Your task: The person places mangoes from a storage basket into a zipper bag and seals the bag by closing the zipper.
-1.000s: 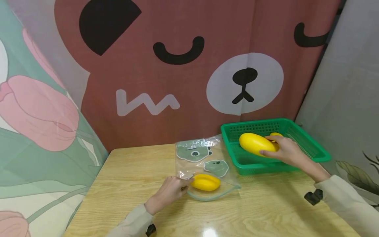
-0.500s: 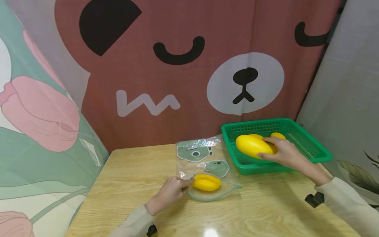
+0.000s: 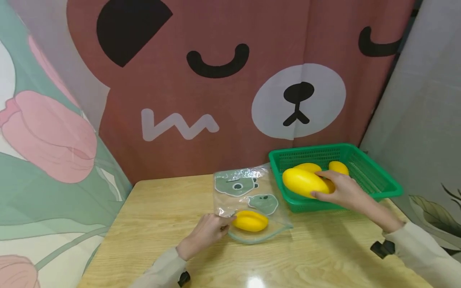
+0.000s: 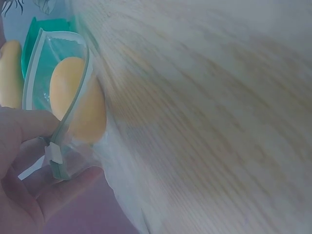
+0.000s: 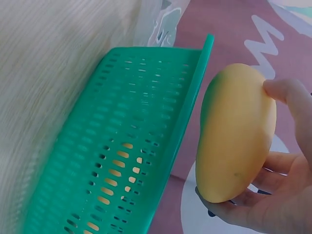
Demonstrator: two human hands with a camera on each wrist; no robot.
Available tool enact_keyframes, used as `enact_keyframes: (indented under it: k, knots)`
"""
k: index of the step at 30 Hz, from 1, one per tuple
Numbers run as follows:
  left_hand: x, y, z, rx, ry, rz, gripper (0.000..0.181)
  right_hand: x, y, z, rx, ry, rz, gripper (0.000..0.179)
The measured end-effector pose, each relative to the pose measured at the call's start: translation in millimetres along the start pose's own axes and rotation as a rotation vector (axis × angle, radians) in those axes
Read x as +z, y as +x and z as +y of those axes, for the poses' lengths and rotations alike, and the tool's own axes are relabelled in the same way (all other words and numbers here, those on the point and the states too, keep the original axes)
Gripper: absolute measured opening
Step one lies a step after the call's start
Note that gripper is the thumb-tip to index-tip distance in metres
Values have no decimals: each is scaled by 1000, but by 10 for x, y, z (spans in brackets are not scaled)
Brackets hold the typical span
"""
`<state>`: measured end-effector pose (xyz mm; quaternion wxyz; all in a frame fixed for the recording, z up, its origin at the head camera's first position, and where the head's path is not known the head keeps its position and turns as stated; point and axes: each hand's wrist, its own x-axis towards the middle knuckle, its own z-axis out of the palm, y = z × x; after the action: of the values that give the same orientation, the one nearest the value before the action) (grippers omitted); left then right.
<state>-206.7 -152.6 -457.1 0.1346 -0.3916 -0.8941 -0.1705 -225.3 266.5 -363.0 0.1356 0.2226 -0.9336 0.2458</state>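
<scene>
My right hand (image 3: 345, 190) grips a smooth yellow mango (image 3: 301, 183) over the front left part of the green basket (image 3: 313, 205). The right wrist view has this mango (image 5: 236, 131) just above the rim, thumb on one side and fingers round the other. My left hand (image 3: 208, 233) pinches the mouth edge of a clear zip bag (image 3: 284, 218) printed with green cartoon shapes. A white slider (image 4: 54, 153) sits by those fingers in the left wrist view. Inside the bag, near its parted mouth, lies another mango (image 3: 250, 221).
Two more mangoes, one at the back left (image 3: 307, 167) and one farther right (image 3: 338, 167), lie in the basket. Bag and basket stand side by side on a wooden table (image 3: 162, 208). A curtain with a bear print (image 3: 216, 96) hangs behind the table.
The right hand has carried its mango left and toward the front of the basket, uncovering the mangoes behind it. The left hand and the bag have stayed in place.
</scene>
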Motion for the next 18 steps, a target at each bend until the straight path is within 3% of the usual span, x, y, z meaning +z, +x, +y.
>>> enact_keyframes:
  k: [10,18]
  knots:
    - [5,0,-13,13,-31,33,36,86,-51,-87,-83,20,45,60]
    - [-4,10,0,-9,-25,-6,32,115,-82,-195,-118,24,58,60]
